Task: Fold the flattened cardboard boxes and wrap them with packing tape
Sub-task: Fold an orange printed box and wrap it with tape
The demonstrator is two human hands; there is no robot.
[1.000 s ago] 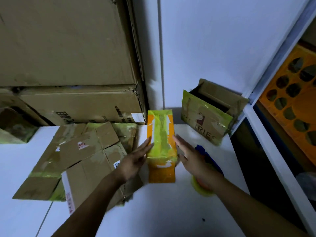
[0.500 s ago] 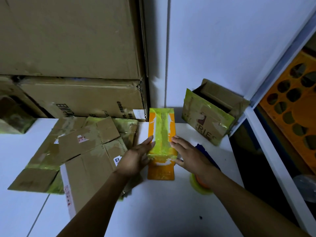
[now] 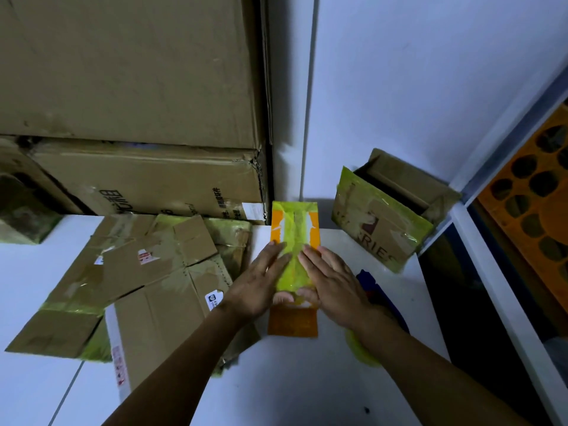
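The orange box (image 3: 292, 322), banded with yellow-green tape (image 3: 295, 229), is laid on the white table (image 3: 292, 379), just right of the flattened cardboard boxes (image 3: 147, 272). It is pressed flat from above by the left hand (image 3: 258, 284) and the right hand (image 3: 335, 284), with the fingers kept straight and close together.

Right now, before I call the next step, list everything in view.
orange box: 1, orange with yellow-green tape, table centre, under both hands
flattened cardboard boxes: several overlapping, brown with yellow-green tape, table left
open cardboard box: 1, brown with yellow-green tape, back right by the wall
large cardboard boxes: 2 stacked, brown, back left
small wrapped box: 1, greenish, far left edge
tape roll: 1, yellow-green, under right forearm, mostly hidden
blue object: 1, blue, beside right hand, unidentifiable
perforated panel: 1, orange, far right
table: 1, white
left hand: 1, flat on the orange box
right hand: 1, flat on the orange box
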